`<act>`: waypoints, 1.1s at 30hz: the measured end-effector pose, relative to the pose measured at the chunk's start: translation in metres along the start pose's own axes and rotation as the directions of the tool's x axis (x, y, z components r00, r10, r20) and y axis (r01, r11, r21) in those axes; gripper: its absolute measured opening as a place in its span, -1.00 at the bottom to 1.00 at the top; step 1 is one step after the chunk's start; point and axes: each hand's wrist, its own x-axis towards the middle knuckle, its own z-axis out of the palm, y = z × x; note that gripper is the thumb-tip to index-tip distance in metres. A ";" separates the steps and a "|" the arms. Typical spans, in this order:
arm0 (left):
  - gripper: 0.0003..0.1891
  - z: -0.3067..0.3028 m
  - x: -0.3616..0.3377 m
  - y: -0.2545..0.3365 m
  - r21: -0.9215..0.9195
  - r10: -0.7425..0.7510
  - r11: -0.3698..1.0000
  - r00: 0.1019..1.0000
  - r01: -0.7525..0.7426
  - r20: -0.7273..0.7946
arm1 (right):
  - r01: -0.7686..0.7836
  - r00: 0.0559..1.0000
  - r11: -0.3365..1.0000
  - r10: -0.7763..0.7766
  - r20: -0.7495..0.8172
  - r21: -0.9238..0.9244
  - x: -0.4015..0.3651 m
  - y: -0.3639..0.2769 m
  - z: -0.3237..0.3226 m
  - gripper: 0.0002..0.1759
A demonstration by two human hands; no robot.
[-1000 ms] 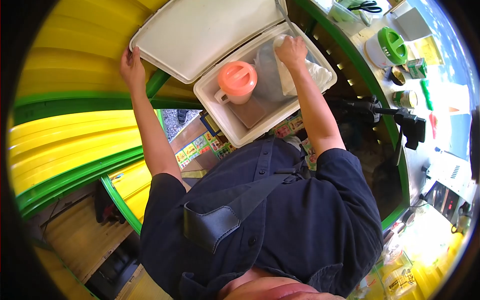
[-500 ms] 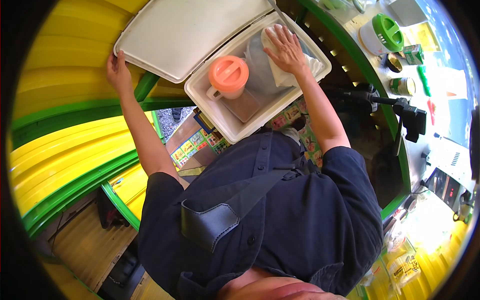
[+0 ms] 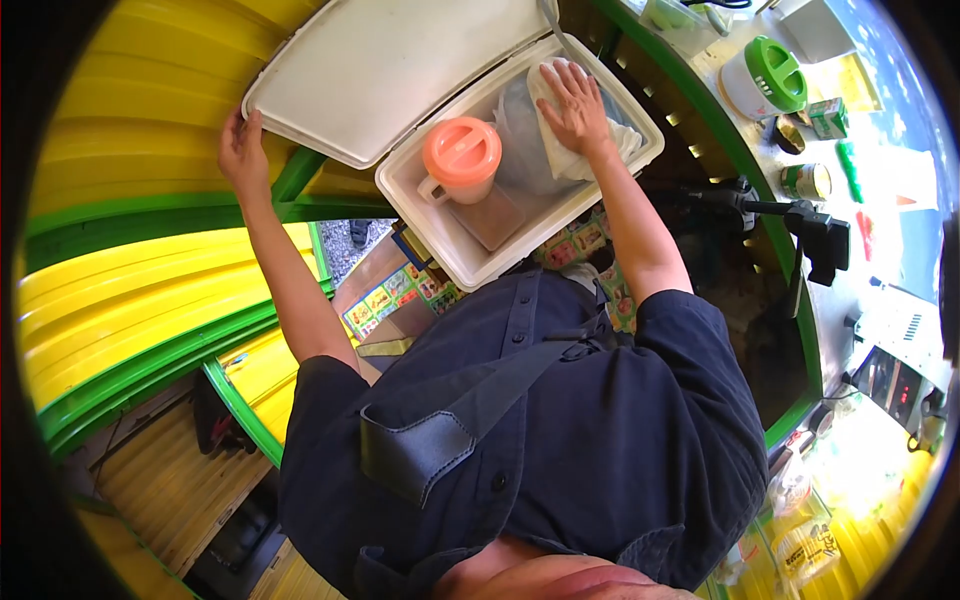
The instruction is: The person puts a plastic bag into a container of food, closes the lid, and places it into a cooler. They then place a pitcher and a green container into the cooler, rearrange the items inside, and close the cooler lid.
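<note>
My left hand (image 3: 243, 155) is at the near left corner of the raised white cooler lid (image 3: 390, 70), its fingers bent around the lid's edge. Fingers spread, my right hand (image 3: 577, 108) lies flat on a folded white cloth (image 3: 562, 150) inside the open white cooler box (image 3: 455, 268). Beside the cloth stands a pitcher (image 3: 461, 160) with an orange lid and a pale handle. Clear plastic (image 3: 515, 125) shows between the pitcher and the cloth. On the cooler's floor near the pitcher is a flat brownish patch (image 3: 490, 220).
On the right, a counter bears a white container with a green lid (image 3: 775, 78), a small green carton (image 3: 827, 118), a can (image 3: 805, 182) and plastic bags (image 3: 805, 540). A black clamp arm (image 3: 800, 220) juts toward me. Yellow corrugated panels (image 3: 150, 120) with green frames stand at left.
The lid, cooler and left hand sit slightly farther right in view. My right hand remains flat on the cloth, with little visible movement.
</note>
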 end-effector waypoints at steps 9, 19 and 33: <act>-0.58 -0.009 -0.059 0.047 0.123 0.095 0.987 0.992 -0.105 0.084 | -0.049 0.985 0.999 0.050 0.167 -0.012 0.009 0.002 -0.009 -0.26; -0.58 -0.028 -0.137 0.062 0.260 0.315 0.895 0.927 -0.362 0.204 | -0.321 0.822 0.941 0.333 -0.462 0.107 -0.030 -0.011 -0.050 -0.47; -0.51 -0.008 -0.249 0.088 0.320 0.411 0.743 0.778 -0.588 0.475 | -0.516 0.674 0.695 0.690 -0.264 0.501 -0.072 0.021 -0.098 -0.79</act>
